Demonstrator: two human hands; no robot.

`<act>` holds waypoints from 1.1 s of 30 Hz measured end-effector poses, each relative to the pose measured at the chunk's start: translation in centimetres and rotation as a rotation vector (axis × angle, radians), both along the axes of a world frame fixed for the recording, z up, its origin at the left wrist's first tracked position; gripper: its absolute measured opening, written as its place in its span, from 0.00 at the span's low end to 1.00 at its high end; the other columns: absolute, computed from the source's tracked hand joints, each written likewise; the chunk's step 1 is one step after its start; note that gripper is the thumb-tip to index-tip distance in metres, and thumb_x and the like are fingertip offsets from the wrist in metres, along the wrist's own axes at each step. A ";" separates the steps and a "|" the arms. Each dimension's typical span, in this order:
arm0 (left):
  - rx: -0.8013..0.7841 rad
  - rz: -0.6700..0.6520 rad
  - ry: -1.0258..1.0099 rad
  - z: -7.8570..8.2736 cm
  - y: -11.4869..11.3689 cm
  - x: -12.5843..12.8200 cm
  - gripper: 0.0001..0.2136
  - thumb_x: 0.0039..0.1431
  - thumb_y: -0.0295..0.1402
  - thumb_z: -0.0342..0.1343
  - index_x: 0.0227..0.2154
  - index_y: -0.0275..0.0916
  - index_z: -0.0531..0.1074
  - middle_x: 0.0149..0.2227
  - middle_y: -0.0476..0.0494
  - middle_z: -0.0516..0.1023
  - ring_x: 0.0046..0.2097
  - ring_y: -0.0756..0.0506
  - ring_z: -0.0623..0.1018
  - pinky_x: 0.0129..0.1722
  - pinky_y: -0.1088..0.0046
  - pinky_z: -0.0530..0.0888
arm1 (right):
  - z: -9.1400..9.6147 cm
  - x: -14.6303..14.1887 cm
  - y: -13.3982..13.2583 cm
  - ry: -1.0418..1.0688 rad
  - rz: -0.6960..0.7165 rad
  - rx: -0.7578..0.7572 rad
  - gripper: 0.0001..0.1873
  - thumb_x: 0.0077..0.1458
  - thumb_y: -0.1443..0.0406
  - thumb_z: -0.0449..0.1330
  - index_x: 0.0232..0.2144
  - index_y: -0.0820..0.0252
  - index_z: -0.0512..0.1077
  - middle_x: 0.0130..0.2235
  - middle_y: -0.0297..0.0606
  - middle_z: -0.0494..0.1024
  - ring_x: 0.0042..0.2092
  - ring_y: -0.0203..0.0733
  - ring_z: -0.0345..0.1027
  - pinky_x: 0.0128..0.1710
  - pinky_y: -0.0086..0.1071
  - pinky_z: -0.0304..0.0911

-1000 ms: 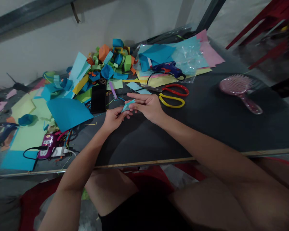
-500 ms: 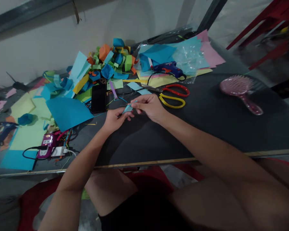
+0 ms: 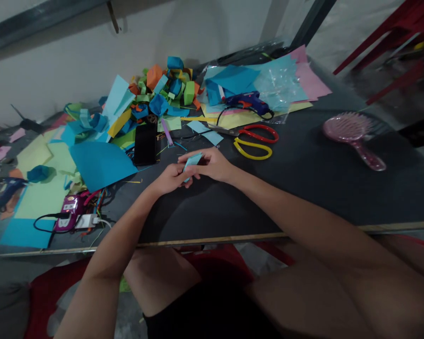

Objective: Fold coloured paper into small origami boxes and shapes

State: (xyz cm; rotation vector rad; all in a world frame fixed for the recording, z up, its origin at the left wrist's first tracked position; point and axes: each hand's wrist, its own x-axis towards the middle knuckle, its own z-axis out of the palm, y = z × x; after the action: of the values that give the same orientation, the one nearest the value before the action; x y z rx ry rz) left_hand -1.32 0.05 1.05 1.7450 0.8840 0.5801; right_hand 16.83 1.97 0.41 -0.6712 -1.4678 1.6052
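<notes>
Pinching lt-blue paper pc (image 3: 193,160), L hand (image 3: 171,178) & R hand (image 3: 216,165) both part-closed on it.

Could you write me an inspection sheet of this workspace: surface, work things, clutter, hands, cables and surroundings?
Surface: dark tabletop, strewn with coloured paper left and back.
Work things: small light-blue paper piece, in hand.
Clutter: folded-paper heap, scissors, glue gun, hairbrush.
Hands: left hand and right hand, both gripping the paper piece.
Cables: black cable looping from a purple socket block; white cable alongside.
Surroundings: pale wall behind, red chair at right.
</notes>
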 end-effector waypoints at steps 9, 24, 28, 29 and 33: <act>0.142 0.053 0.017 0.1 0.1 0.6 0.30 0.60 0.61 0.49 0.28 0.35 0.77 0.17 0.52 0.68 0.22 0.53 0.67 0.26 0.76 0.68 | 0.0 0.0 -0.6 -0.062 -0.127 0.240 0.19 0.54 0.49 0.64 0.34 0.56 0.84 0.30 0.37 0.82 0.20 0.29 0.63 0.22 0.28 0.60; 0.036 0.032 -0.016 -0.9 -0.2 0.3 0.27 0.67 0.54 0.45 0.39 0.31 0.75 0.27 0.42 0.81 0.20 0.55 0.69 0.22 0.80 0.68 | -0.3 0.6 -0.2 -0.233 -0.285 0.424 0.23 0.56 0.47 0.62 0.31 0.58 0.84 0.25 0.36 0.81 0.22 0.34 0.68 0.25 0.29 0.64; 0.076 0.080 0.035 -0.8 -0.4 0.4 0.27 0.67 0.53 0.45 0.41 0.31 0.75 0.28 0.41 0.82 0.18 0.56 0.70 0.21 0.80 0.68 | -0.4 0.2 0.1 -0.243 -0.327 0.421 0.23 0.57 0.45 0.60 0.31 0.56 0.83 0.28 0.37 0.83 0.25 0.35 0.72 0.27 0.30 0.66; 0.083 0.097 0.058 -0.7 -0.5 0.4 0.27 0.67 0.53 0.45 0.41 0.31 0.75 0.29 0.41 0.83 0.18 0.56 0.71 0.21 0.80 0.68 | -0.4 0.0 0.2 -0.243 -0.335 0.411 0.23 0.57 0.45 0.60 0.30 0.56 0.83 0.29 0.37 0.83 0.27 0.37 0.73 0.28 0.30 0.67; 0.121 0.239 0.107 -0.7 -0.3 0.4 0.25 0.65 0.52 0.51 0.34 0.31 0.77 0.27 0.40 0.83 0.18 0.54 0.75 0.18 0.81 0.67 | -0.6 -0.4 0.5 -0.223 -0.365 0.306 0.24 0.57 0.45 0.60 0.31 0.57 0.83 0.31 0.39 0.84 0.30 0.39 0.75 0.29 0.30 0.68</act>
State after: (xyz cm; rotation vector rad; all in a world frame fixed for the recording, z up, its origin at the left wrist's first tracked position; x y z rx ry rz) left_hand -0.94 -0.26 0.38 1.8045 1.1635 0.7137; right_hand 16.41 2.52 -0.20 -0.8995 -1.5990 1.0287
